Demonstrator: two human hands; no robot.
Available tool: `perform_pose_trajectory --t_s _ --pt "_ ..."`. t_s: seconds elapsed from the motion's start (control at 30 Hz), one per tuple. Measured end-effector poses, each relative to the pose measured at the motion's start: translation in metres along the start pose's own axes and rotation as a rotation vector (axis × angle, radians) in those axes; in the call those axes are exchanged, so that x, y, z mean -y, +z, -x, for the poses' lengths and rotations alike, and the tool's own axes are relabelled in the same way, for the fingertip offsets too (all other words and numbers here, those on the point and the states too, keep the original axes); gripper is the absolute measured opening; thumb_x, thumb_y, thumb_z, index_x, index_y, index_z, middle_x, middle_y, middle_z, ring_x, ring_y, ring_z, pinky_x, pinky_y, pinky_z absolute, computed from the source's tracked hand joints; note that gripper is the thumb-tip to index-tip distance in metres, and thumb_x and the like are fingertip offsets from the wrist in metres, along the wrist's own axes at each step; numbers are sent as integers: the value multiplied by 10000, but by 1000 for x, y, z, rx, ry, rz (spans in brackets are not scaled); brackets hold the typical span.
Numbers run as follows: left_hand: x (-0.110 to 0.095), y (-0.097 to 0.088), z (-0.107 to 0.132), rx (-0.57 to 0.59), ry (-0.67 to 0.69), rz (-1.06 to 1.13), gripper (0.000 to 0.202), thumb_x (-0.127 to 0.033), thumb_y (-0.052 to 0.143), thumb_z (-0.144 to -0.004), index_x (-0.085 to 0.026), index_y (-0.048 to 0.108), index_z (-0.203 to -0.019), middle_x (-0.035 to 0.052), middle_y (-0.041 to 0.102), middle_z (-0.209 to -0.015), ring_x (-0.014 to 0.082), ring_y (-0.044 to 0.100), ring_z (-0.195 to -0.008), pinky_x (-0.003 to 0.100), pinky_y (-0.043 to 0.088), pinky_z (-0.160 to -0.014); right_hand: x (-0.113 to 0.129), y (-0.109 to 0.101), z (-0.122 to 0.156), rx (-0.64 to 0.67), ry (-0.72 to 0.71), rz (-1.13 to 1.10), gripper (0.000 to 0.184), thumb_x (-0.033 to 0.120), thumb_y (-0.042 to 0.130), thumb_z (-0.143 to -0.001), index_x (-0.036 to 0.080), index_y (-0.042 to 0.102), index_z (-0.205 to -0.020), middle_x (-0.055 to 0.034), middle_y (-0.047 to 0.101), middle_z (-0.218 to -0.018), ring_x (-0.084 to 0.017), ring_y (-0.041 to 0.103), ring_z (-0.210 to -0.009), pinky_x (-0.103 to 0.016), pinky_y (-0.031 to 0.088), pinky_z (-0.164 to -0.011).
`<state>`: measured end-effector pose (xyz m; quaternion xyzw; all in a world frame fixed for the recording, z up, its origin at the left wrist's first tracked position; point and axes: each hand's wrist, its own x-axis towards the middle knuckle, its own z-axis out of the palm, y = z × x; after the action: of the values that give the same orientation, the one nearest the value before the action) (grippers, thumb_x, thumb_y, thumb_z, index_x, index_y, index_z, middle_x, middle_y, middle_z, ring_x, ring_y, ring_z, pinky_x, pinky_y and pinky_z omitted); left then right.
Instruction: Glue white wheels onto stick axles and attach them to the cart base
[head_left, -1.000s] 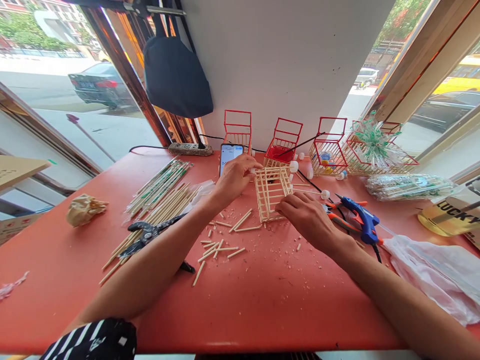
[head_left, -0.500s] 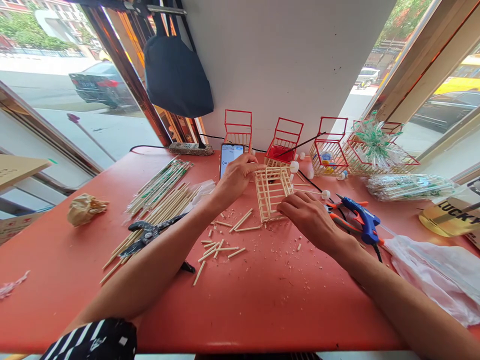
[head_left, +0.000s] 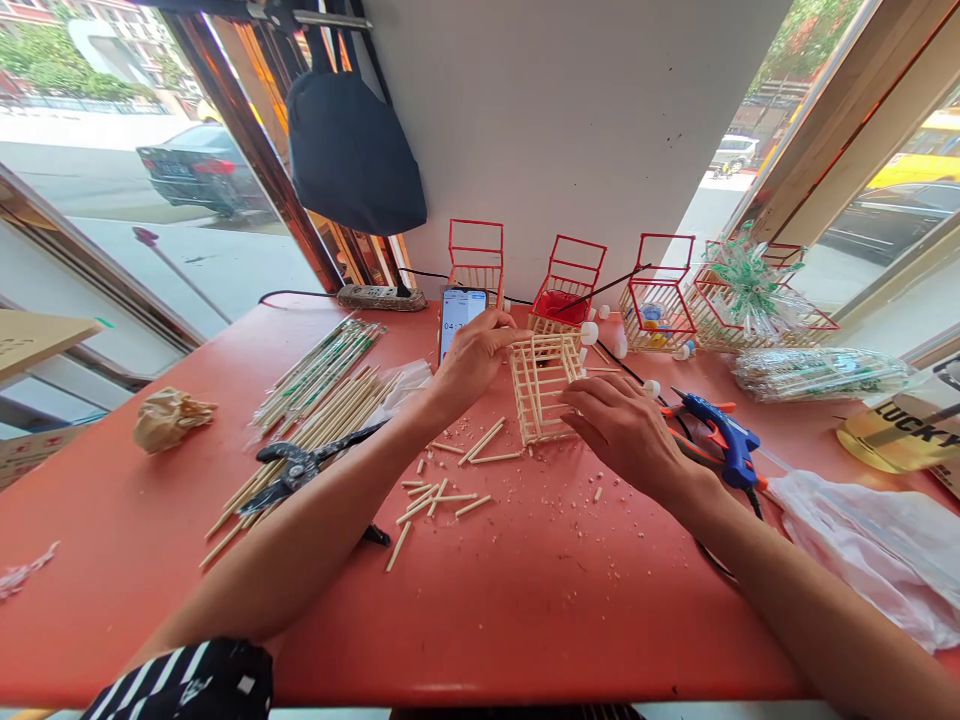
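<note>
A small cage-like frame of pale wooden sticks (head_left: 541, 385) stands on the red table (head_left: 487, 600). My left hand (head_left: 471, 362) pinches its upper left edge, fingers closed on the sticks. My right hand (head_left: 621, 428) rests against the frame's lower right side, fingers curled on it. Short cut stick pieces (head_left: 442, 490) lie scattered just in front of the frame.
A bundle of long sticks (head_left: 322, 395) and black cutters (head_left: 300, 468) lie at the left. A blue glue gun (head_left: 724, 440) and orange pliers sit right of my hand. A phone (head_left: 459, 312), several red-framed stick baskets (head_left: 566, 280), a power strip and plastic bags line the back and right.
My right hand has shifted slightly up along the frame's right side. My left hand keeps its grip with small finger movements. The frame stays in place.
</note>
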<state>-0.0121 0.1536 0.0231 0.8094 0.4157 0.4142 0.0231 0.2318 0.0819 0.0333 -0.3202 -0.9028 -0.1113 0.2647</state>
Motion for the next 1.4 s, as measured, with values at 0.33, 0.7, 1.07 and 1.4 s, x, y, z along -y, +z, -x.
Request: perform_pose_trajectory --t_s 0.33,0.7,1.07,1.4 --pt "-1 0 0 5 -4 -3 413 -38 543 -880 -291 776 -1109 28 685 -1044 170 640 -971 311 515 -882 -4 9 4 -72 1 178 246 247 574 -1022 104 745 -1127 -101 782 -1187 -283 711 -1074 -423 544 -923" --pt "-2 -1 -1 2 -18 12 459 -1 516 -846 -286 776 -1095 21 679 -1035 168 640 -978 317 509 -898 -5 12 6 -80 14 173 251 274 570 -1028 136 749 -1137 -89 777 -1206 -275 712 -1078 -423 553 -939" --pt "-3 -1 -1 18 -56 -21 407 -47 561 -856 -287 787 -1094 27 692 -1021 179 638 -948 314 517 -869 -5 5 4 30 159 39 262 295 578 -1014 200 645 -1249 -116 780 -1125 -290 683 -1129 -447 526 -946" --pt "-2 0 0 29 -51 -48 471 16 565 -826 -290 774 -1116 23 678 -1048 182 638 -987 314 502 -898 -16 -9 2 -21 253 -63 181 260 576 -998 201 681 -1133 -117 726 -1185 -294 677 -1094 -438 528 -917"
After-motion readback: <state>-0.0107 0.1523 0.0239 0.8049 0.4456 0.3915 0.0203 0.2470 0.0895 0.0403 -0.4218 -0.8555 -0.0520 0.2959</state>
